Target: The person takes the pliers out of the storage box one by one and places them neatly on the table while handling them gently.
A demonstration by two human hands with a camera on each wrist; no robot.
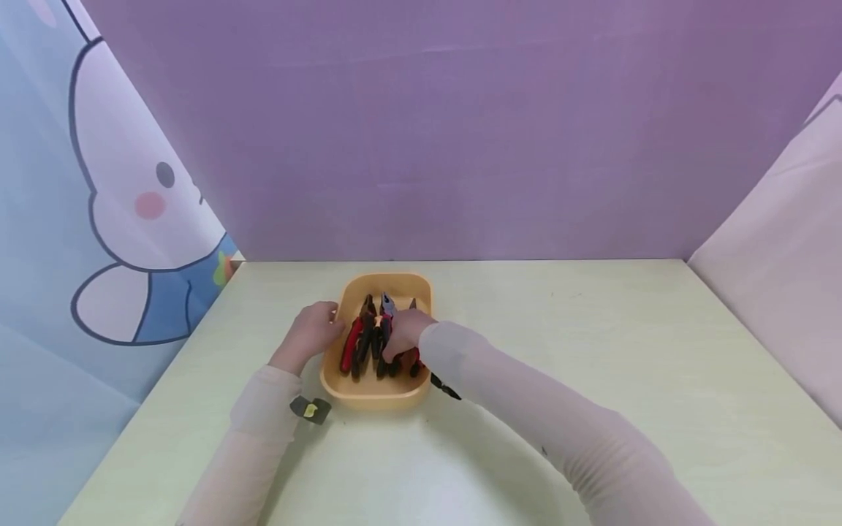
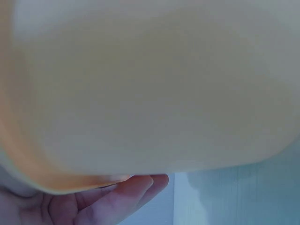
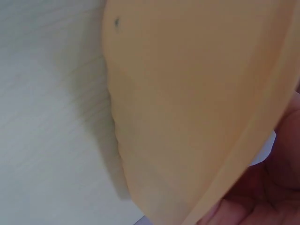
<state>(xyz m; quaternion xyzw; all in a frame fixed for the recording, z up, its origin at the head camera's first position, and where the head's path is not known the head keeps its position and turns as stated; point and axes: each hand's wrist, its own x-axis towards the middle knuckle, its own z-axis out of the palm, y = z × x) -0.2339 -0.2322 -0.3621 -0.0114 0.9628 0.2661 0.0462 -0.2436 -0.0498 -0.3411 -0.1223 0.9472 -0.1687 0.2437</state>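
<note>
My left hand [image 1: 316,329] is pinching the tan bin [image 1: 378,402] by its rim; my right hand [image 1: 406,329] is resting among pliers [image 1: 351,347] lying inside — fingertips hidden, can't tell if gripping. Handling's looking unfinished — pliers sitting in, remainder unclear.

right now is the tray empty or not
Not empty: the head view shows several pliers lying inside the tray, with the right hand among them.

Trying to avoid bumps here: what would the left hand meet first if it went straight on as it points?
The left hand would most likely meet the tray, at its left rim. Its fingers seem to hold that rim, though exact contact is hard to judge.
</note>
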